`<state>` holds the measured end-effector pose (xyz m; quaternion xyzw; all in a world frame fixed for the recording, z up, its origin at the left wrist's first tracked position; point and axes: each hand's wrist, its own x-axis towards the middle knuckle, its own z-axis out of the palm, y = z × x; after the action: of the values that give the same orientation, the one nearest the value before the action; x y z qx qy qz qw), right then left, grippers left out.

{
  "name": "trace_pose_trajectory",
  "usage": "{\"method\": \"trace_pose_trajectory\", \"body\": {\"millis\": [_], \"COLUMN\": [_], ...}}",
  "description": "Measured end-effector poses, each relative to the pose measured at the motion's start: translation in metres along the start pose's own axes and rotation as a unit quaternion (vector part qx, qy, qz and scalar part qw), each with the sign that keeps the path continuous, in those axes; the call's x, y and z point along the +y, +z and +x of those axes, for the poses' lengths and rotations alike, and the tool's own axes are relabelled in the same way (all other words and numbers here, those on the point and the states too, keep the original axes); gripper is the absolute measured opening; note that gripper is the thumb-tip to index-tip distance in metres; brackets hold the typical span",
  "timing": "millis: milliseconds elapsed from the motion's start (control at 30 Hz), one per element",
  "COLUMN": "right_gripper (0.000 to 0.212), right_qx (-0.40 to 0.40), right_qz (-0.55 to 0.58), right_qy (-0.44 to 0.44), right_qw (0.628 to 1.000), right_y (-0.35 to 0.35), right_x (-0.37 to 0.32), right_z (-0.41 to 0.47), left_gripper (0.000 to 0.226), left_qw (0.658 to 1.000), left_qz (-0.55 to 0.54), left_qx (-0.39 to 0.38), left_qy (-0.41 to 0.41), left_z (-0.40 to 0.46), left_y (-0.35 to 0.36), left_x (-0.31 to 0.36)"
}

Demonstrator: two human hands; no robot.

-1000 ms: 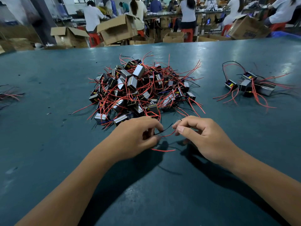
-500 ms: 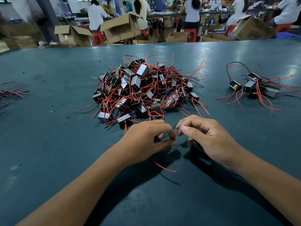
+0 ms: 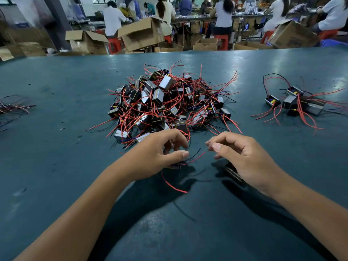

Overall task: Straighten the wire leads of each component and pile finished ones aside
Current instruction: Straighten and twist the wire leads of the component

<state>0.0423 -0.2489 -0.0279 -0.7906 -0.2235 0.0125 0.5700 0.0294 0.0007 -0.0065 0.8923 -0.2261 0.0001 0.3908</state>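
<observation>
Red lead [image 3: 195, 157] sags toward three o'clock from your left hand [image 3: 160, 153], fingers curled round the component [image 3: 174, 166]; right hand [image 3: 239, 157] pinches nothing certain: draw slowly.

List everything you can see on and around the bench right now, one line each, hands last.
big heap of components: dozens, silver and black blocks with red and black leads, table centre
small pile of components: a handful, same colours, table far right
loose wires: a few, red and dark, left edge
component in left hand: one, mostly hidden, red and black leads fanning out
component under right hand: one, dark, mostly hidden
table: one, teal
cardboard boxes: several, brown, beyond the table
people: several, seated at benches behind
left hand: grips a component
right hand: pinches a lead end
</observation>
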Motion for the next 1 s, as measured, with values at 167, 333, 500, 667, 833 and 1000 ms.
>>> {"method": "trace_pose_trajectory", "body": {"millis": [167,333,500,667,833,1000], "right_gripper": [0.015,0.018,0.039,0.022,0.025,0.04], "right_qx": [0.139,0.055,-0.05,-0.081,-0.113,-0.079], "right_qz": [-0.078,-0.283,-0.325,-0.368,-0.363,-0.407], "right_qy": [0.024,0.068,0.14,0.172,0.188,0.182], "right_qw": [0.987,0.955,0.934,0.91,0.906,0.891], "right_y": [-0.005,-0.028,-0.046,-0.056,-0.055,-0.038], "right_x": [-0.002,-0.012,-0.021,-0.017,-0.014,-0.012], "right_z": [-0.001,-0.003,-0.008,-0.006,-0.005,-0.009], "left_gripper": [0.026,0.032,0.024,0.01,0.009,0.011], "left_qw": [0.987,0.984,0.99,0.987,0.984,0.969], "left_qz": [0.131,0.139,0.047,-0.016,-0.088,-0.187], "left_qx": [-0.089,-0.105,-0.105,-0.101,-0.043,-0.032], "left_qy": [-0.038,-0.034,-0.08,-0.121,-0.15,-0.161], "left_z": [-0.002,-0.002,-0.001,0.0,0.001,0.001], "left_y": [-0.01,-0.001,-0.002,-0.001,0.009,0.018], "left_x": [-0.012,-0.009,-0.006,-0.004,0.0,0.003]}}
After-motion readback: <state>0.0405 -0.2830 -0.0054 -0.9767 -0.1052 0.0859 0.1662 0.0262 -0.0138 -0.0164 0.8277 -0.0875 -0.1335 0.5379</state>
